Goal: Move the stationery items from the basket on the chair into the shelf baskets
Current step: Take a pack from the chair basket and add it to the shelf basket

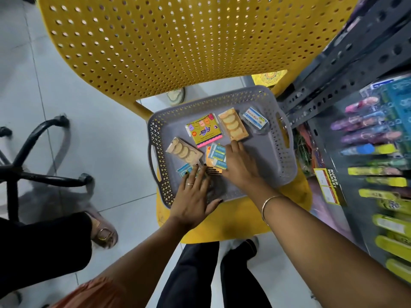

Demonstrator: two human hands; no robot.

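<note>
A grey perforated basket [281, 152] sits on the seat of a yellow chair [155, 41]. Inside lie a yellow sticky-note pack [201, 131], two clear packs of tan round items [233, 124] [183, 150], a clear box with a blue-white label [254, 118], an orange card of blue-white erasers [216, 157] and a small blue pack [183, 170]. My left hand [193, 196] lies flat over the basket's near left corner, fingertips at the small blue pack. My right hand [239, 165] rests palm down in the basket, fingers spread, touching the eraser card.
A grey metal shelf [333, 70] stands at the right, holding pens and highlighters [373, 152] in blister packs. A black office chair base [33, 165] is at the left. Another person's sandalled foot [103, 232] is on the tiled floor nearby.
</note>
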